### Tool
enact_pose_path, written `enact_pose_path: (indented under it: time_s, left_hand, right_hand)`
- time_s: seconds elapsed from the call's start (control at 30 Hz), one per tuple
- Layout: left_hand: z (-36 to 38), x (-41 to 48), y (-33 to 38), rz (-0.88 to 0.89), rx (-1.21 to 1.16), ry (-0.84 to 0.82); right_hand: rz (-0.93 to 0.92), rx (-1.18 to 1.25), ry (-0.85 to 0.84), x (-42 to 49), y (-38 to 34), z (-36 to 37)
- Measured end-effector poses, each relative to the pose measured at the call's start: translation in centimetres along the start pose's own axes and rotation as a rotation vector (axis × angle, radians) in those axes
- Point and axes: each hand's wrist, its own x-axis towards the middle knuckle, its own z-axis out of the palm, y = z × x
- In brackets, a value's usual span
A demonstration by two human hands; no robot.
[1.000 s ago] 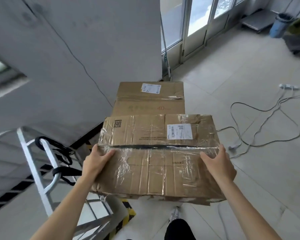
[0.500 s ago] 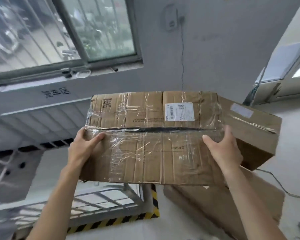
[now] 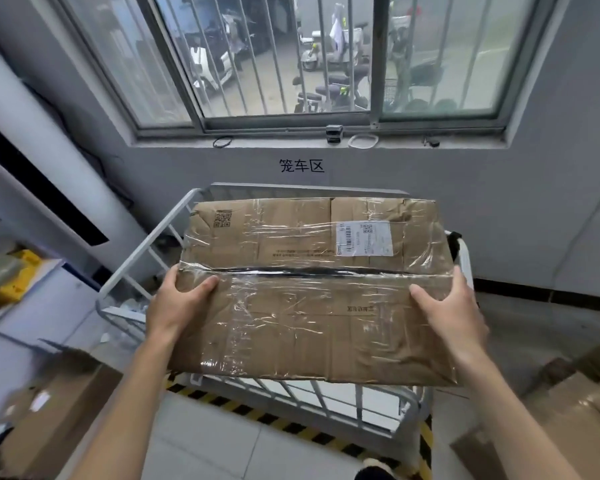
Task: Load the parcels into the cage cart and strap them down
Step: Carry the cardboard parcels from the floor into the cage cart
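I hold a flat cardboard parcel (image 3: 312,292) wrapped in clear tape, with a white shipping label on its far right, in the air in front of me. My left hand (image 3: 177,303) grips its left edge, thumb on top. My right hand (image 3: 454,306) grips its right edge the same way. Directly below and behind the parcel stands the grey cage cart (image 3: 146,251); its left rail and front bars show, while its inside is mostly hidden by the parcel. A black strap (image 3: 454,242) hangs at the cart's right rail.
More cardboard parcels lie on the floor at lower left (image 3: 49,407) and lower right (image 3: 565,410). Yellow-black hazard tape (image 3: 257,415) marks the floor round the cart. A barred window (image 3: 291,57) and grey wall stand behind it. A yellow object (image 3: 18,275) sits far left.
I have turned left with the parcel, so the cage cart and window are now straight ahead. The other parcels have slid off to the right. Both hands keep the same grip.
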Motion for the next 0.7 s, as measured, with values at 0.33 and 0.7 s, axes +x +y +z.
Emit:
enact_pose_path:
  time_s: [0.33,0.7]
  left_hand:
    - [2.1,14.2,-5.7,-0.038,0.006,-0.04]
    - [10.8,26.9,-8.9,-0.079,0.02,-0.316]
  right_hand:
    - [0.059,0.001,-0.06,7.4,-6.1,13.1]
    - [0.263,0.049,-0.067,13.2,-5.5,21.5]
